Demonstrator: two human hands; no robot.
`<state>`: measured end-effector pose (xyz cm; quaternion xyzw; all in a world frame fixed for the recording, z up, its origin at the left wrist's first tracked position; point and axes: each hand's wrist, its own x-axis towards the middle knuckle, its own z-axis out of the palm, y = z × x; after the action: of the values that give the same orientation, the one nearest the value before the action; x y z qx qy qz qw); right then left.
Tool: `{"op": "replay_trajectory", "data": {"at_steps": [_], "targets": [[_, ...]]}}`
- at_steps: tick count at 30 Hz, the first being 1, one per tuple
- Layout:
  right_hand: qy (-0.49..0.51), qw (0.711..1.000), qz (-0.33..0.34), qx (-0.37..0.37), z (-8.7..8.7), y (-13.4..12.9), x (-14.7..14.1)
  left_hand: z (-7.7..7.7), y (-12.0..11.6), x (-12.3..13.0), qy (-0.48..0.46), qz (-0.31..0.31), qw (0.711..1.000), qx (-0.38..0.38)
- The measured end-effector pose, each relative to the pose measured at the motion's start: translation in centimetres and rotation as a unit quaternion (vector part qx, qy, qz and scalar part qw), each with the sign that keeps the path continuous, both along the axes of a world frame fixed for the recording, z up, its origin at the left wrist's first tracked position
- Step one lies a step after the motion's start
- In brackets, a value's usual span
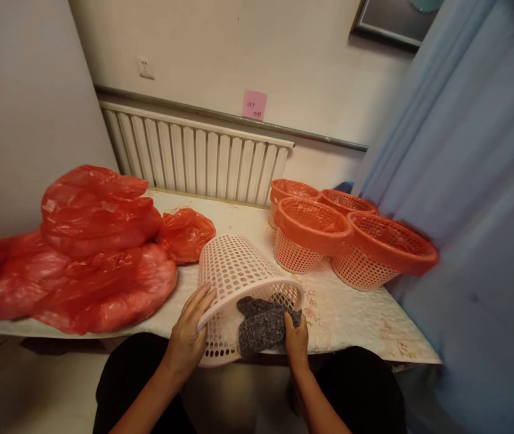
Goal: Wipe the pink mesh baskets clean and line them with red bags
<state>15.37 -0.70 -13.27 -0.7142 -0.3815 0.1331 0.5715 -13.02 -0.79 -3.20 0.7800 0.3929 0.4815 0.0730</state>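
A white perforated plastic basket lies tipped on its side at the table's front edge, its mouth turned toward me. My left hand grips its rim on the left, fingers on the outer wall. My right hand is closed on a dark grey speckled knitted cloth at the basket's mouth. Part of the cloth lies inside the basket; whether it is a sock, a glove or a rag I cannot tell.
Several full red plastic bags are heaped at the left. Several baskets lined with red bags stand at the back right. A radiator runs along the wall, and a blue curtain hangs at the right over the patterned tablecloth.
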Motion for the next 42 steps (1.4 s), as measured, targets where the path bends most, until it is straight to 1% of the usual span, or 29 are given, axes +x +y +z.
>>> {"op": "replay_trajectory", "data": {"at_steps": [2,4,8,10,12,14,17,18,20,21,23,25,27,28,30,32,34,36,39,41,42], "targets": [[-0.001,1.0,0.018,-0.013,-0.5,-0.8,0.1,0.0,0.0,-0.1,-0.002,0.005,1.0,-0.003],[-0.005,0.999,0.04,-0.021,-0.7,-1.7,0.6,-0.1,0.0,-0.1,-0.006,0.006,1.0,-0.002],[-0.032,0.995,0.075,-0.053,-0.3,-4.1,2.2,-0.3,-0.1,0.0,-0.013,-0.01,1.0,0.0],[-0.055,0.993,0.074,-0.071,0.2,-5.1,3.0,-0.6,-0.2,0.2,-0.02,-0.017,1.0,-0.004],[-0.061,0.995,0.045,-0.071,0.8,-5.8,3.8,-1.1,-0.4,0.5,-0.036,-0.02,0.999,-0.015],[-0.036,0.998,-0.01,-0.058,1.7,-6.2,4.6,-1.6,-0.6,0.9,-0.065,-0.008,0.997,-0.028],[0.036,0.994,-0.096,-0.039,3.5,-6.7,5.5,-2.0,-0.5,1.2,-0.119,0.037,0.991,-0.057],[0.046,0.992,-0.117,-0.032,4.2,-6.9,5.6,-2.0,-0.5,1.3,-0.134,0.054,0.987,-0.067],[0.027,0.99,-0.136,-0.007,5.5,-7.6,5.3,-1.9,-0.2,1.6,-0.153,0.072,0.982,-0.083],[0.004,0.991,-0.131,0.01,6.1,-7.9,4.9,-1.8,-0.1,1.8,-0.158,0.074,0.981,-0.085],[-0.051,0.994,-0.08,0.045,6.9,-8.3,3.7,-1.8,0.1,2.2,-0.156,0.067,0.982,-0.085],[-0.099,0.993,0.002,0.072,7.2,-8.2,2.4,-2.1,0.1,2.8,-0.144,0.054,0.985,-0.083],[-0.134,0.984,0.082,0.085,7.3,-7.2,1.1,-2.6,-0.1,3.3,-0.131,0.041,0.987,-0.082],[-0.146,0.979,0.109,0.087,7.2,-6.5,0.5,-2.8,-0.3,3.5,-0.128,0.037,0.988,-0.083],[-0.158,0.974,0.139,0.086,7.1,-4.7,-0.4,-3.1,-0.7,3.6,-0.127,0.036,0.987,-0.095],[-0.169,0.971,0.149,0.08,6.8,-2.8,-1.2,-3.2,-1.1,3.4,-0.127,0.048,0.983,-0.127],[-0.192,0.964,0.172,0.06,6.2,-1.4,-2.0,-3.3,-1.6,3.1,-0.117,0.067,0.978,-0.161],[-0.23,0.948,0.218,0.018,5.2,-0.7,-2.8,-3.6,-2.1,2.7,-0.098,0.087,0.975,-0.181],[-0.299,0.911,0.279,-0.058,3.0,-0.9,-4.0,-4.1,-2.7,2.1,-0.077,0.095,0.97,-0.21],[-0.334,0.893,0.29,-0.086,1.7,-1.4,-4.6,-4.6,-3.0,1.9,-0.076,0.08,0.964,-0.242],[-0.342,0.889,0.292,-0.09,1.2,-1.6,-4.8,-4.8,-3.2,1.8,-0.078,0.073,0.961,-0.255]]}}
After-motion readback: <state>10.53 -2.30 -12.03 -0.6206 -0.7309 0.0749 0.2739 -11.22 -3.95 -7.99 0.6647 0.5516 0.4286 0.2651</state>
